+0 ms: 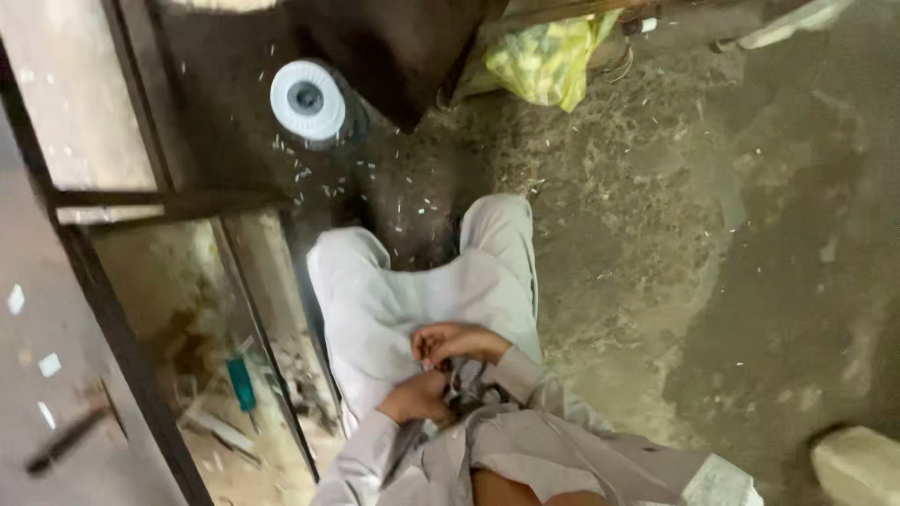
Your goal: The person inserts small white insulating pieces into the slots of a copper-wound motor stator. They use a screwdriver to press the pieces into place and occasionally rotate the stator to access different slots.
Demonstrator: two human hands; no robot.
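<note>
Fingers (433, 351) of the right hand (457, 343) curled together around a small, thin object (450, 377) too blurred to identify, which sat just below those fingertips, over the lap of the light grey cotton trousers (394, 300). Beside the object, the left hand (415, 398) pinched shut against it. Well beyond the trousers stood a round white ribbed plastic spool (307, 98) on the dark floor (656, 234).

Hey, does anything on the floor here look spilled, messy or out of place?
Yes. Small pale chips lie scattered over the dark floor beside the white ribbed disc, like swarf or trimmings. A green-handled tool lies loose among debris on the lower shelf. Both hands, left hand and right hand, work at something small at the lap.
</note>
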